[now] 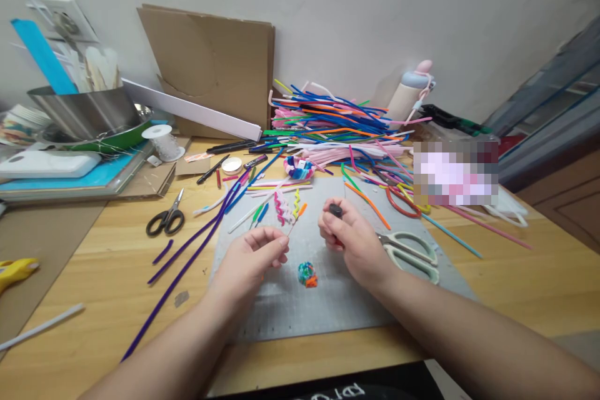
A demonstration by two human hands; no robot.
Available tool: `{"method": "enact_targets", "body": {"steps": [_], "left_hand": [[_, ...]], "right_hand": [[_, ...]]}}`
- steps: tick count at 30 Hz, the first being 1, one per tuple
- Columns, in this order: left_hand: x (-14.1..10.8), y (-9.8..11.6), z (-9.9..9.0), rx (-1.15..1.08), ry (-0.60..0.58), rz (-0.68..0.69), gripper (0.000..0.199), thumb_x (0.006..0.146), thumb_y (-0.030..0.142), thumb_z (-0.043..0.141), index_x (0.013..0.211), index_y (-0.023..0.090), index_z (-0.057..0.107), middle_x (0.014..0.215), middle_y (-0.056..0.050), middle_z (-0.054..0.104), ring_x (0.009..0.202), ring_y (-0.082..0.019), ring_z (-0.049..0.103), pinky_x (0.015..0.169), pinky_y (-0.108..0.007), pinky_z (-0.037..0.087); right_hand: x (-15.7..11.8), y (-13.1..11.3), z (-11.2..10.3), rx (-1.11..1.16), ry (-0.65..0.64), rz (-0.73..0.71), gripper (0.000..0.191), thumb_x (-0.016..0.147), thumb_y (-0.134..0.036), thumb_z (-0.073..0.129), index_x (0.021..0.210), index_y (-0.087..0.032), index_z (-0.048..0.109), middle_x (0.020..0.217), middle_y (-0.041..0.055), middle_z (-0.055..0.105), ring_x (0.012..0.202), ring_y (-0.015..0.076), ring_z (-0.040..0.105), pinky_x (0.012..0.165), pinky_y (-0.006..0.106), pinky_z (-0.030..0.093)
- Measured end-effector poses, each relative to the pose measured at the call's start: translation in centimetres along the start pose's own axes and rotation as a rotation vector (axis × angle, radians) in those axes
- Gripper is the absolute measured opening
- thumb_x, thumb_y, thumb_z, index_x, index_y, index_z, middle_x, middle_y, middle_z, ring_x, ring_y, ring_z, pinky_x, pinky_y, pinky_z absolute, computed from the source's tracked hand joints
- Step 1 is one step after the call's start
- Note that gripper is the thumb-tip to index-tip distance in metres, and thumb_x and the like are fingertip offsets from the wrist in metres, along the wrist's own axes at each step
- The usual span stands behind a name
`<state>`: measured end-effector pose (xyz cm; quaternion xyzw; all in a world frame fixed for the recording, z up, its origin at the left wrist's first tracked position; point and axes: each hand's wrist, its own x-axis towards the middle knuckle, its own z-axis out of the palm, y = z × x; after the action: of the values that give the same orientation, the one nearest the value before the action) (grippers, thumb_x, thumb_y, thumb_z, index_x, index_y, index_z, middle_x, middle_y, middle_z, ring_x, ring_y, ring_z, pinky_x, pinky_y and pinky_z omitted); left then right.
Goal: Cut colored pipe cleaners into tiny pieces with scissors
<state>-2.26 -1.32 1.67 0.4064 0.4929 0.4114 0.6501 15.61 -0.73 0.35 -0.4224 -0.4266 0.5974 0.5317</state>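
My left hand [260, 250] is closed over the grey cutting mat [328, 309], thumb and forefinger pinching a thin stem with an orange tip [302, 207]. Opposite it, my right hand [344, 231] is wrapped round a black-capped tool [335, 209]; the rest of the tool is mostly hidden by the fingers. Between and below the hands lies a small teal and orange fuzzy piece [307, 274]. Pink and yellow spiral pieces [284, 207] rest just beyond my left hand. Green-handled scissors [412, 253] lie beside my right wrist.
A heap of coloured pipe cleaners [332, 122] lies at the back, before cardboard [210, 62]. Black scissors [166, 219] and long purple pipe cleaners [187, 262] are on the left. A metal bowl [94, 115] stands at the far left, a bottle [405, 94] at the back right.
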Motion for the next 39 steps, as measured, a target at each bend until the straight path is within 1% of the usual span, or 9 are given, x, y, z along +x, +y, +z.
{"method": "enact_targets", "body": {"steps": [4,9,16,23,26,30,34,37,39], "left_hand": [[-0.1,0.0,0.1,0.115,0.007,0.017,0.021,0.064,0.034,0.074,0.065,0.016,0.063,0.056,0.002,0.056,0.052,-0.01,0.047,0.055,-0.023,0.036],[-0.4,0.0,0.1,0.317,0.096,0.125,0.014,0.065,0.029,0.073,0.066,0.018,0.064,0.059,0.0,0.059,0.055,-0.013,0.05,0.054,-0.025,0.036],[-0.5,-0.3,-0.3,0.56,0.133,0.303,0.007,0.072,0.027,0.066,0.069,0.021,0.067,0.062,-0.001,0.063,0.058,-0.016,0.052,0.057,-0.028,0.037],[-0.5,-0.5,-0.9,0.748,0.124,0.468,0.008,0.077,0.025,0.061,0.072,0.023,0.066,0.07,-0.001,0.063,0.067,-0.018,0.053,0.063,-0.029,0.035],[-0.4,-0.6,-0.9,0.863,0.091,0.472,0.009,0.079,0.025,0.059,0.073,0.023,0.065,0.073,-0.003,0.063,0.071,-0.02,0.055,0.064,-0.03,0.034],[-0.1,-1.0,-1.0,0.953,0.021,0.422,0.01,0.078,0.023,0.058,0.072,0.024,0.065,0.072,-0.003,0.064,0.066,-0.02,0.054,0.061,-0.03,0.032],[0.2,-1.5,-1.1,0.976,-0.009,0.426,0.009,0.075,0.021,0.061,0.068,0.025,0.065,0.067,-0.002,0.063,0.062,-0.02,0.051,0.058,-0.029,0.028],[0.2,-1.6,-1.1,1.054,-0.017,0.411,0.009,0.076,0.021,0.059,0.069,0.024,0.064,0.068,-0.002,0.063,0.061,-0.019,0.052,0.058,-0.03,0.031],[0.1,-1.5,-1.1,1.126,-0.012,0.418,0.007,0.079,0.021,0.057,0.077,0.023,0.064,0.076,-0.003,0.065,0.068,-0.021,0.056,0.062,-0.031,0.037]], "right_hand": [[0.4,-0.6,-0.4,-0.127,0.067,-0.073,0.027,0.077,-0.045,0.067,0.085,-0.022,0.055,0.06,-0.0066,0.036,0.05,0.0085,0.026,0.045,0.026,0.017],[0.6,-1.6,-0.7,-0.316,-0.032,-0.074,0.026,0.076,-0.046,0.068,0.083,-0.021,0.062,0.057,-0.006,0.037,0.049,0.009,0.027,0.046,0.027,0.021],[1.0,-1.2,-1.0,-0.473,-0.085,-0.149,0.016,0.077,-0.038,0.067,0.079,-0.022,0.064,0.069,-0.0012,0.056,0.063,0.0133,0.047,0.058,0.028,0.037],[1.3,-1.7,-1.7,-0.701,-0.202,-0.161,0.011,0.079,-0.03,0.064,0.074,-0.021,0.064,0.062,-0.0025,0.053,0.056,0.0119,0.043,0.054,0.027,0.034],[1.5,-1.6,-2.3,-0.814,-0.273,-0.137,0.011,0.08,-0.03,0.062,0.074,-0.02,0.064,0.064,-0.0019,0.055,0.059,0.0131,0.045,0.055,0.027,0.034],[1.9,-0.6,-3.1,-0.993,-0.344,-0.1,0.01,0.08,-0.028,0.059,0.075,-0.021,0.063,0.066,-0.0015,0.057,0.061,0.0142,0.048,0.056,0.027,0.034],[2.1,0.4,-3.4,-1.04,-0.383,-0.11,0.007,0.077,-0.02,0.059,0.074,-0.022,0.064,0.068,-0.001,0.061,0.063,0.015,0.05,0.057,0.027,0.033],[2.3,0.6,-3.3,-1.063,-0.401,-0.121,0.008,0.076,-0.018,0.058,0.074,-0.022,0.065,0.07,-0.0004,0.063,0.065,0.0152,0.052,0.059,0.027,0.034],[2.5,0.1,-3.4,-1.074,-0.416,-0.123,0.008,0.077,-0.019,0.057,0.075,-0.021,0.065,0.072,0.0,0.063,0.067,0.0151,0.053,0.061,0.027,0.035]]}}
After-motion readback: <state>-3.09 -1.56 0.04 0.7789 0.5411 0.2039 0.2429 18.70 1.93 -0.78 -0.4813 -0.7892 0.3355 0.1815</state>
